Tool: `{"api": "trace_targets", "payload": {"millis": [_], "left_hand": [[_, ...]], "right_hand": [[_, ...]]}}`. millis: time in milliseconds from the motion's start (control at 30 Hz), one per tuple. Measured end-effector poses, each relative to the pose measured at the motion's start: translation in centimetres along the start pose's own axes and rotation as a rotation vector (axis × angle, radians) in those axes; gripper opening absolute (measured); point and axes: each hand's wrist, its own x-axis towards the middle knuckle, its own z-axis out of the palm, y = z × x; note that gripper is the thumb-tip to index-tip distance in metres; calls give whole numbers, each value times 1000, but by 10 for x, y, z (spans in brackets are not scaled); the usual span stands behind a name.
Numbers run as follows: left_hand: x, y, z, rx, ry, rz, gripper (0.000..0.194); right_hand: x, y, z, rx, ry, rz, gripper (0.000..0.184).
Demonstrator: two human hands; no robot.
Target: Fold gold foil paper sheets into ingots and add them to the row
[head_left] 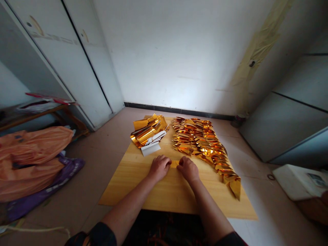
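Wooden desk point(128, 181): foil sheets point(147, 136), far-left corner; pointed foil pieces point(202, 140), right edge; left hand point(159, 168), right hand point(190, 169): grip pinches gold strip point(174, 164).

A: Is it bright?
B: The wall point(164, 51) is bright in the middle, but the right side looks dim.
A: Any shiny spots?
B: Yes, the gold paper point(206, 149) sparkles, and the cupboard point(64, 61) looks stretched and tilted

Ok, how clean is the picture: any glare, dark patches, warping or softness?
All in the head view: sharp glints on the folded gold pieces; the wall bright mid-frame, corners dim; the cabinet leaning, probably lens distortion; the gold strip between left hand and right hand small and soft, fine detail unreadable.
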Motion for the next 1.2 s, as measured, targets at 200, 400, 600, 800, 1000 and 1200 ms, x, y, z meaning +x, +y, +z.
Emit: {"api": "trace_targets", "payload": {"millis": [200,400,600,800,1000,1200], "left_hand": [[0,-8,0,-72,-10,52,22],[-1,-19,6,-96,0,128,31],[-1,-16,4,-75,6,105,32],[-1,-5,-1,-17,10,54,15],[0,-6,1,5,47,26,25],[-3,-7,4,-25,113,14,33]], "right_hand": [[5,10,-2,88,-11,8,16],[7,15,-4,88,3,18,22],[9,12,-2,-19,-27,-17,40],[8,12,0,-81,-50,-49,28],[4,17,2,-29,51,-108,29],[-2,19,4,24,129,-172,23]]}}
